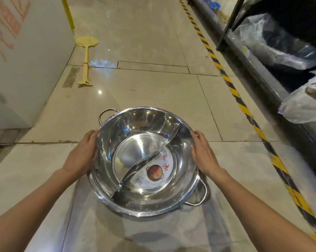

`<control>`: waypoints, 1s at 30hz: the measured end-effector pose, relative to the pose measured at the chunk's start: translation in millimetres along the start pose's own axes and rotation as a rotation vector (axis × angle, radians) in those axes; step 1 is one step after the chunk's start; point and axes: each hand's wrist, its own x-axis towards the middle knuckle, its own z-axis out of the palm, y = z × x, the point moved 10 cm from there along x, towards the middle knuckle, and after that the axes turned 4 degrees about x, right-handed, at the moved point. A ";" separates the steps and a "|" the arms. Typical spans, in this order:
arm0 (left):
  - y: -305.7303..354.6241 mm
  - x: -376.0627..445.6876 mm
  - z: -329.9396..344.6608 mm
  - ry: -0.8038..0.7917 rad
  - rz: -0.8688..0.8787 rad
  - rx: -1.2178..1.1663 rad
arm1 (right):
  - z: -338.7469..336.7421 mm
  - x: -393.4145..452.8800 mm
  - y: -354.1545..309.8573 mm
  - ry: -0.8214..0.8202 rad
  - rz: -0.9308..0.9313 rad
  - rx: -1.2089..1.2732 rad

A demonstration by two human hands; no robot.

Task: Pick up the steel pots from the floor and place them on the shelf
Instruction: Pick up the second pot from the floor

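A wide shiny steel pot (135, 140) with a curved divider down its middle and a round label in one half fills the centre of the view. It has a loop handle at the far left and another at the near right. My left hand (82, 155) presses flat against its left outer wall, and my right hand (203, 154) against its right wall, so both hold the pot between them. Whether the pot rests on the floor or is lifted, I cannot tell. The shelf (266, 70) runs along the right side, dark metal, holding plastic-wrapped goods.
A yellow long-handled plastic tool (85, 60) lies on the tiled floor at the far left beside a white wall (26, 70). Yellow-and-black hazard tape (244, 106) runs along the floor at the foot of the shelf. A plastic-wrapped item (306, 106) sticks out from the shelf edge.
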 end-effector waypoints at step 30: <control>201.1 4.9 -310.9 -0.293 0.128 -0.126 | -323.0 -85.4 -57.1 -0.012 0.418 0.287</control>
